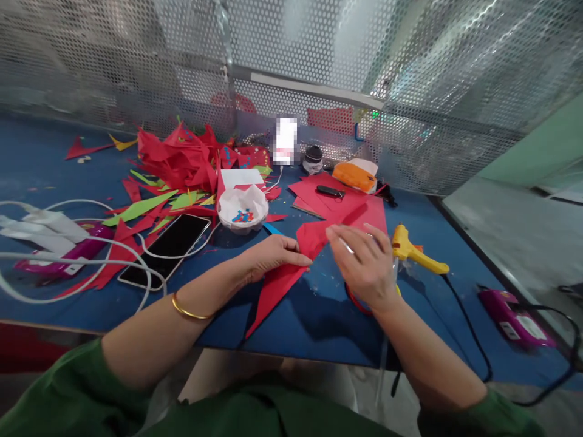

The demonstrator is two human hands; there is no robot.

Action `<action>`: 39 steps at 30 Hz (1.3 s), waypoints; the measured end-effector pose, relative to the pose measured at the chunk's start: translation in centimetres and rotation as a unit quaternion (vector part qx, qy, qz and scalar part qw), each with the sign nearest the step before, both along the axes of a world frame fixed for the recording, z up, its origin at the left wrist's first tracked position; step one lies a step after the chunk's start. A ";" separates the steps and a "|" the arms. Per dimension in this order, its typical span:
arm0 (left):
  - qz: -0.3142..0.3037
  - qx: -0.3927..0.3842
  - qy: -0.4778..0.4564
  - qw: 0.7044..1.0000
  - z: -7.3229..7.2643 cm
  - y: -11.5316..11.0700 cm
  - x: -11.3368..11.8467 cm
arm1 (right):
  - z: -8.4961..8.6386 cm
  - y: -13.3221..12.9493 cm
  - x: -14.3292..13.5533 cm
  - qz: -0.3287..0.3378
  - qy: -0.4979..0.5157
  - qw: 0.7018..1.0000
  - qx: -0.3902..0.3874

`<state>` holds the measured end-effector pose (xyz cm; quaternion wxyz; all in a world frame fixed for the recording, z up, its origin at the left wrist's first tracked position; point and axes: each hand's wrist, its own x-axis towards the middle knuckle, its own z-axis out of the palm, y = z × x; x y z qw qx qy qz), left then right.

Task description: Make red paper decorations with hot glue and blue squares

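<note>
Pinching a pointed, folded red paper piece (279, 291) between thumb and fingers of the bare left hand (276, 255), over the flat blue tabletop (291, 328). With the right hand (367, 264) half-curled by the paper's far part, cannot tell if pinching there. Best to hold firmly mid-length and smooth evenly, without buckling.

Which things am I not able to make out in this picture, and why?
Head view:
- Underside of the red paper in the left hand: faces away.
- Red loop: mostly hidden by the right hand.
- Upright phone's screen content: pixelated, overbright.
- Exact count of small pieces in the bowl: too small, overlapping.
</note>
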<state>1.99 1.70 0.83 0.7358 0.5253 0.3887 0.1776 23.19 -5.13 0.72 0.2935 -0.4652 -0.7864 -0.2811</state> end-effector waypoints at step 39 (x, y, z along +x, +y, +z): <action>-0.031 0.089 0.063 0.994 -0.4 -1.1 0.2 | -0.2 4.2 0.7 0.045 0.787 0.553 -0.271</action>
